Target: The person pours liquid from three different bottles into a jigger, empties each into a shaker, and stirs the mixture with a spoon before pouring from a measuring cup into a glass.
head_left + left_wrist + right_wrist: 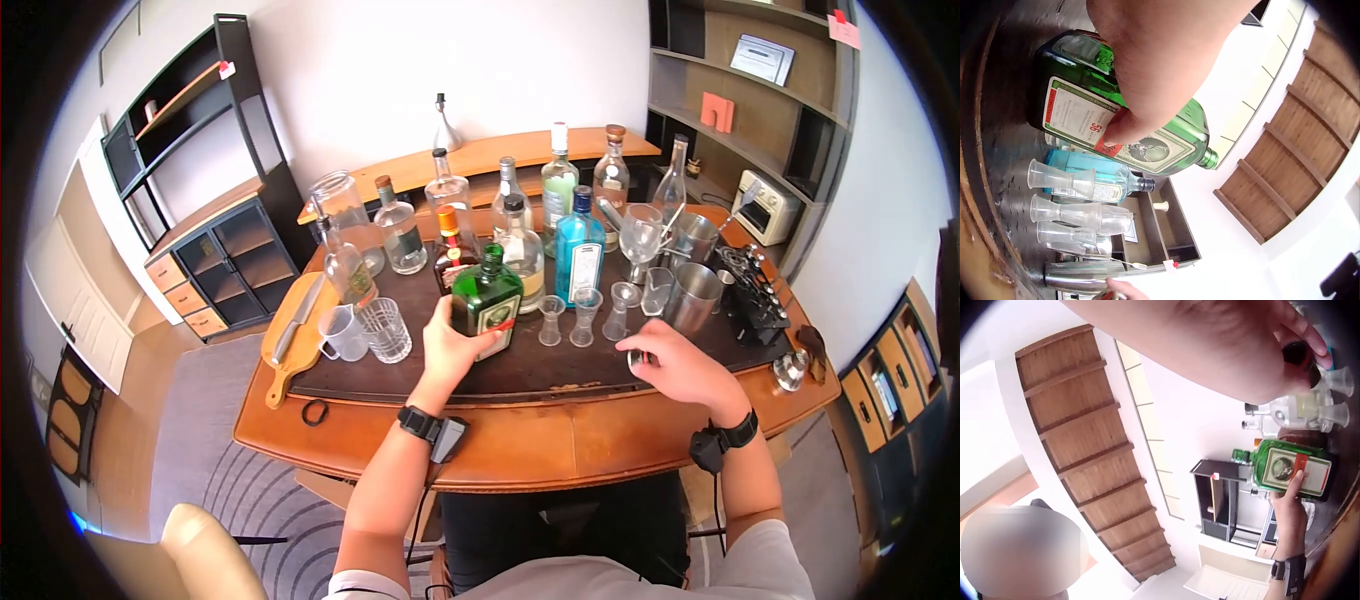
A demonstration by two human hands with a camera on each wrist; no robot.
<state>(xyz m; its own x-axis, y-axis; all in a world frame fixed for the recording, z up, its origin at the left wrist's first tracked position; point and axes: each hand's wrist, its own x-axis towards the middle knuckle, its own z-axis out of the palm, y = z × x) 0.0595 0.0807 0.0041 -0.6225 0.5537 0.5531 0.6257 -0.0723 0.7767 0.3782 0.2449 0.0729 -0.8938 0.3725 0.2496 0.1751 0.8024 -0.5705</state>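
Note:
A green bottle (488, 292) with an uncapped neck stands on the dark table mat. My left hand (450, 348) grips it low down, the thumb lying across its label; the left wrist view shows this hand (1163, 75) partly covering the bottle (1079, 115). Right of the bottle, above the front of the mat, my right hand (688, 370) holds a small dark cap (640, 357) in curled fingers. The cap (1297, 355) shows dark and round in the right wrist view. Small hourglass-shaped glasses (584, 318) stand between the hands.
Several bottles crowd behind, including a blue one (580, 250). Metal shaker cups (692, 297) and a black rack of tools (752, 300) are on the right. At left are a glass pitcher (345, 335), a cut-glass tumbler (386, 332) and a knife on a wooden board (283, 378).

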